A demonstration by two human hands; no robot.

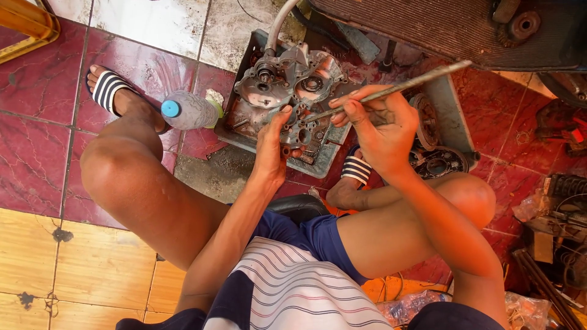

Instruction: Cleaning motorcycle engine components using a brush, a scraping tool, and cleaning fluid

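A grey metal engine casing (292, 91), full of bores and bolt holes, lies flat in a shallow metal tray (244, 58) on the red tiled floor (36, 165), right in front of the seated person and between the two sandalled feet. The left hand (272, 143) rests on the casing's near edge, its fingers (285, 112) pressed down on the metal to steady it. The right hand (376, 125) has its fingers clamped together around a long thin metal rod (397, 87), held like a pen, with the lower tip dipping into the middle of the casing and the upper end slanting up to the right. A clear plastic bottle with a blue cap (186, 110) lies on its side just beside the tray's left edge, near the left foot. To the right of the tray sit dark round parts (437, 162), and a ribbed dark body (452, 27) spans the top of the view. The likely trouble here is the rod slipping: the casing looks oily, and a sideways skid could gouge a sealing face or jab the steadying left hand, which sits close to the tip. The casing could also shift in the tray if the left hand eases off.
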